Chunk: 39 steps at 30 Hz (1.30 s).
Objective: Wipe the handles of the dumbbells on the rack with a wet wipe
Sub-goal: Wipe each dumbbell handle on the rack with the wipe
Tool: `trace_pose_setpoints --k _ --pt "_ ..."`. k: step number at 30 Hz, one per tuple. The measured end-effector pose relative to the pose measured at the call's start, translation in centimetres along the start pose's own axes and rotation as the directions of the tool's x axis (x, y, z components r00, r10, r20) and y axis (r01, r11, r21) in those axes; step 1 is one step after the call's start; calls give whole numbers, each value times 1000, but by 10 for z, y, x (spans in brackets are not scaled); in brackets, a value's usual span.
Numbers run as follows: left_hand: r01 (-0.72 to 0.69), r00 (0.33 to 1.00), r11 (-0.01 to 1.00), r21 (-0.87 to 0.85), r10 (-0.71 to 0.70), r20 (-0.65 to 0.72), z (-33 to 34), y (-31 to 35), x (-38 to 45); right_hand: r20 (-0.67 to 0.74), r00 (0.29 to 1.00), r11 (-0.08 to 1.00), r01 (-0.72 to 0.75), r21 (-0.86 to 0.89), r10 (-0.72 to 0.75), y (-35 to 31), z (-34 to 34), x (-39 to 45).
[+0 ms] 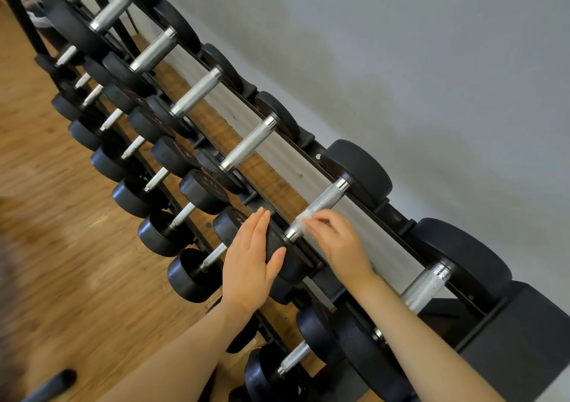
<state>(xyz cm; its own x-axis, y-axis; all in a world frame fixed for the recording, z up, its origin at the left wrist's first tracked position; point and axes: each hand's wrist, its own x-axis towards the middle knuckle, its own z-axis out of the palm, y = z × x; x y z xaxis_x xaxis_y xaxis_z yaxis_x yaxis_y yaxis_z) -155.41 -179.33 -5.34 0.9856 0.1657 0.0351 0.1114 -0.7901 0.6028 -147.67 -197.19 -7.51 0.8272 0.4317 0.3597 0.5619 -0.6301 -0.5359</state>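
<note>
Rack [311, 150]: black, multi-tier, running diagonally from upper left to lower right along a pale grey wall [416, 62]; wooden floor [52, 216] beneath.

Dumbbells, top tier: black round-headed, each with a knurled silver handle laid across the tier's two rails. Heads grow larger toward the lower right.

Dumbbells, lower tiers: smaller black pieces with short silver handles, stacked in rows toward the floor side.

Dumbbell being worked [357, 170]: top tier, second from the near end; its far head sits on the wall-side rail, its near head on the front rail. Handle [324, 204] exposed along its upper half.

Wet wipe [303, 218]: small white wad, pressed against the lower part of that handle, just above the near collar.

Right hand [339, 241]: fingers curled, pinching the wet wipe against the handle from the near side; forearm enters from the lower right.

Left hand [249, 259]: fingers straight and together, palm laid flat on the near head [277, 247] of the same dumbbell, thumb spread to the side; it grips nothing.

Neighbouring dumbbell [462, 253]: largest visible, just beside the right forearm, handle bare.

Dark object [55, 383]: blurred, lower left corner, kind cannot be told.
</note>
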Motion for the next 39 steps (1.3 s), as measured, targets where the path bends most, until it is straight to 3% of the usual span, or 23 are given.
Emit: trace_pose_setpoints --k 2,4,10,11,14,16,18,21,23,27,29,33,39 --pt "-1 1000 1000 -2 1 -2 0 0 0 -105 994 999 -43 -29 40 2 -7 5" --pt "-7 1000 1000 -3 7 -5 0 0 0 -114 991 996 -74 -57 67 -2 -11 9" --pt "-15 1000 1000 15 15 -4 1 -2 -1 118 989 996 90 -24 -87 -8 -9 6" --pt "-13 1000 1000 15 13 -5 1 -2 0 112 986 988 134 -74 -125 -6 -14 10" --pt "-10 1000 1000 8 10 -6 1 -1 0 -5 1000 999 9 -43 -9 2 -28 25" --pt "-7 1000 1000 7 7 -4 1 0 0 -49 998 994 38 -107 -43 7 -24 24" --pt "-5 1000 1000 10 5 -5 1 0 -1 7 999 997 41 -65 -40 -3 -14 21" --pt "-8 1000 1000 7 8 -2 0 0 -1 94 986 965 155 -213 -137 -1 0 16" --pt "-10 1000 1000 5 10 -2 0 0 -1 85 995 983 73 -166 -59 2 -11 22" --pt "4 1000 1000 -3 -4 3 -1 2 -1 -54 997 973 40 -226 -54 16 -22 31" --pt "5 1000 1000 -11 -5 5 -1 2 -1 -98 986 969 110 -222 -134 11 -17 29" --pt "5 1000 1000 -12 -5 5 0 0 -1 46 962 939 271 -210 -268 7 -11 26" --pt "11 1000 1000 -7 -11 14 0 0 -1 -89 970 930 190 -314 -228 10 -31 45"
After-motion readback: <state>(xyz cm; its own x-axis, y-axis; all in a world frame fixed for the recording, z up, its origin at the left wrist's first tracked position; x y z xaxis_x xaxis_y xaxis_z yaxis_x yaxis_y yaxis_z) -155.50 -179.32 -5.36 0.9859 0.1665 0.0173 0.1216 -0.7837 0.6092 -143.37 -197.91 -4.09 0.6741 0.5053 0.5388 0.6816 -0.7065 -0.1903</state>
